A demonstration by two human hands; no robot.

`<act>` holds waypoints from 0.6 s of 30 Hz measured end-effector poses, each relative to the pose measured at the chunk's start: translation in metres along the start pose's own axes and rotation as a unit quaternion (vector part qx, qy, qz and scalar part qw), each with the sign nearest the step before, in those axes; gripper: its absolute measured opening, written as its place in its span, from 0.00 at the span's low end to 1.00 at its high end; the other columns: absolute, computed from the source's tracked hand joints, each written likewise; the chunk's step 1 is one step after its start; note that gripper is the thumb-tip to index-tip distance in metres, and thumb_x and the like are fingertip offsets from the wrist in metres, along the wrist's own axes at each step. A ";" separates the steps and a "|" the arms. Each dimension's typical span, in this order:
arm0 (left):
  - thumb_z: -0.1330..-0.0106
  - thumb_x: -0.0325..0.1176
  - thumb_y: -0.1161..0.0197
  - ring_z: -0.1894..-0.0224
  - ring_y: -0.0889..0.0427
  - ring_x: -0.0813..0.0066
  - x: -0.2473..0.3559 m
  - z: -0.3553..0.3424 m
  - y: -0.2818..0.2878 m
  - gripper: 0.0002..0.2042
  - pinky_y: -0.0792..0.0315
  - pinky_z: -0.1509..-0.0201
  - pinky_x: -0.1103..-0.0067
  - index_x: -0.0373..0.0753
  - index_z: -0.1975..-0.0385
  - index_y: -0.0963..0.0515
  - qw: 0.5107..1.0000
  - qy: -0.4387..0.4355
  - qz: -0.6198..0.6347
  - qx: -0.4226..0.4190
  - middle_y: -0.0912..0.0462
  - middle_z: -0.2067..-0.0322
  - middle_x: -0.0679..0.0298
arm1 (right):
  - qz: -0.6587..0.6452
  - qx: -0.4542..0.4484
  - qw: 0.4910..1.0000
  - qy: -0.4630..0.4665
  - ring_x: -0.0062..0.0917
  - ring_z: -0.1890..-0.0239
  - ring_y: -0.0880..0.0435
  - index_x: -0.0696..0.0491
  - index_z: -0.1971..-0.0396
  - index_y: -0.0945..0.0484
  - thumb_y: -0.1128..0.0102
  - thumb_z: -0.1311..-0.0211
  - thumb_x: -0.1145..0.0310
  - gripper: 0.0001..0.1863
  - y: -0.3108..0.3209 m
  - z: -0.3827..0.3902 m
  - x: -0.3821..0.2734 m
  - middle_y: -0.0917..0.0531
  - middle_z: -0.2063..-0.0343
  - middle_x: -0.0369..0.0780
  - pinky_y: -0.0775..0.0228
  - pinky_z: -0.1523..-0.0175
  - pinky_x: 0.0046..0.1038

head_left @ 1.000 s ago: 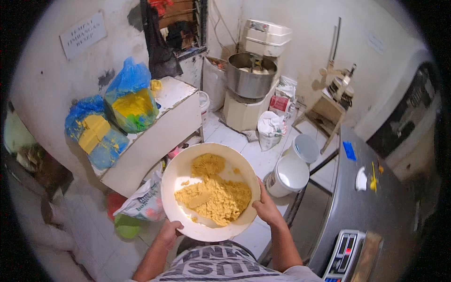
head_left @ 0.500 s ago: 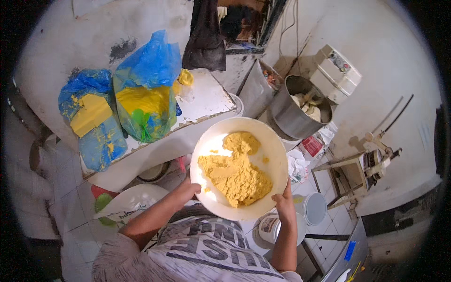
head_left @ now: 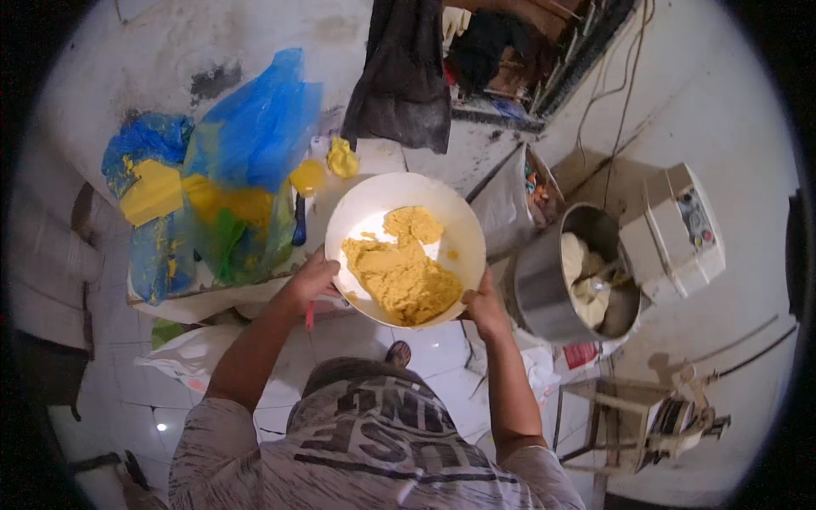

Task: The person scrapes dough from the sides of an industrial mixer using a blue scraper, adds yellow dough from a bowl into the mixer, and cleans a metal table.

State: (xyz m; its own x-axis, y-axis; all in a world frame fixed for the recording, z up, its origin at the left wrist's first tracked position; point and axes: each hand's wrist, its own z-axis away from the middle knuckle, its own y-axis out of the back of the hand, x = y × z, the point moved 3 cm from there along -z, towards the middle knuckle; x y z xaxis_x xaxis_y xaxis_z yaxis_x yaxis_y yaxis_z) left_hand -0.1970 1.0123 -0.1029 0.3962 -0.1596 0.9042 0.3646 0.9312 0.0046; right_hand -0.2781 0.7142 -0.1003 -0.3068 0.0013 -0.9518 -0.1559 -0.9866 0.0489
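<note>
The grip of the left hand (head_left: pixel 314 276) pinched the left rim of a round cream bowl (head_left: pixel 464 223), while the right hand (head_left: pixel 484 308) clasped the rim's lower right, its thumb on the near edge. The bowl was held out in front of the wearer's patterned shirt (head_left: pixel 374 442), above the tiled floor and partly across the view of a worn white surface (head_left: pixel 380 156); whether its base touched that surface could not be told. Inside, a crumbly yellow mixture (head_left: pixel 404 285) lay in a large heap joined to a smaller one, with loose bits nearby. To the left, a blue plastic bag (head_left: pixel 259 127) with yellow contents stood on the surface beside a yellow block (head_left: pixel 151 194). A dark cloth (head_left: pixel 399 81) hung on the wall beyond. At right, a mixer (head_left: pixel 680 234) leaned its head over a steel bowl (head_left: pixel 540 276) holding pale dough (head_left: pixel 586 297).
</note>
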 end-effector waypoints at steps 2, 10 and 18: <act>0.42 0.30 0.53 0.58 0.20 0.63 0.009 -0.043 0.019 0.24 0.20 0.65 0.71 0.35 0.43 0.40 0.999 0.011 -0.025 0.046 0.25 0.54 0.53 | 0.004 -0.035 0.999 -0.024 0.34 0.54 0.23 0.44 0.34 0.64 0.61 0.48 0.82 0.41 -0.007 -0.046 -0.022 0.33 0.46 0.47 0.20 0.70 0.28; 0.42 0.30 0.50 0.54 0.22 0.56 -0.008 -0.148 0.067 0.25 0.30 0.49 0.66 0.39 0.41 0.40 0.950 -0.082 -0.187 0.237 0.23 0.55 0.49 | -0.046 -0.011 0.999 -0.013 0.37 0.59 0.21 0.48 0.36 0.59 0.55 0.43 0.76 0.36 -0.037 -0.128 -0.010 0.34 0.48 0.51 0.20 0.70 0.29; 0.39 0.33 0.48 0.49 0.28 0.45 0.040 -0.227 0.088 0.25 0.34 0.45 0.64 0.40 0.40 0.40 0.908 -0.171 -0.357 0.138 0.28 0.52 0.42 | 0.001 0.045 0.998 -0.051 0.28 0.81 0.20 0.59 0.49 0.45 0.56 0.33 0.57 0.23 -0.016 -0.150 -0.001 0.23 0.76 0.46 0.27 0.78 0.24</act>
State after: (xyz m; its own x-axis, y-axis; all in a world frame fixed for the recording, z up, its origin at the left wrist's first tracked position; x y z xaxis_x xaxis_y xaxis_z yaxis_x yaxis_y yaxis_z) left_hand 0.0423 1.0132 -0.1637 -0.1591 -0.6879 0.7082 0.1818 0.6846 0.7059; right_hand -0.1344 0.7058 -0.1460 -0.4003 0.0200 -0.9162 -0.2382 -0.9677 0.0829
